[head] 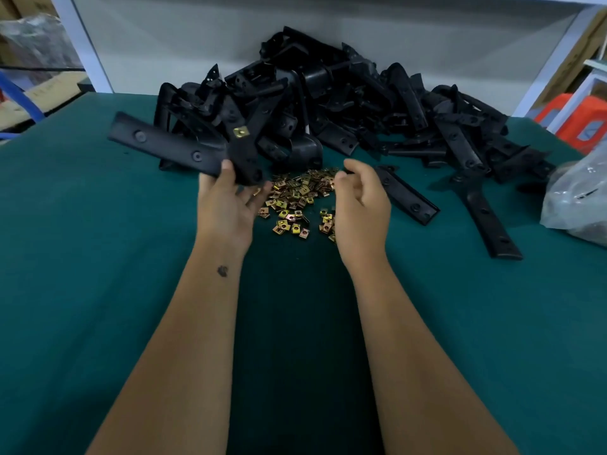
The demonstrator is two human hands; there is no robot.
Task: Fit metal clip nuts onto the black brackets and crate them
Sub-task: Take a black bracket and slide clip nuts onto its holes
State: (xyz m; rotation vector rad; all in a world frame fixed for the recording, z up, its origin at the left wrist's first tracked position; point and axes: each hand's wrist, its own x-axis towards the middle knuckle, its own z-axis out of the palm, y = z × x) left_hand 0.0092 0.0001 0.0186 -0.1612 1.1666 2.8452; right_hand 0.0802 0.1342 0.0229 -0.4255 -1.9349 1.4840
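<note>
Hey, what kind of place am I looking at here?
Probably a small factory or workshop assembly bench. A heap of identical black brackets lies on a green-covered table, with loose metal clip nuts in front. The left hand holds a bracket; cardboard boxes stand behind.

Arms: both bare from wrist to past the elbow, no sleeves in view.
Left hand (230, 205): no glove, no ring visible.
Right hand (361, 205): no glove, no ring visible.
Marking: small dark mark (223, 271) on the left forearm, near the wrist.
</note>
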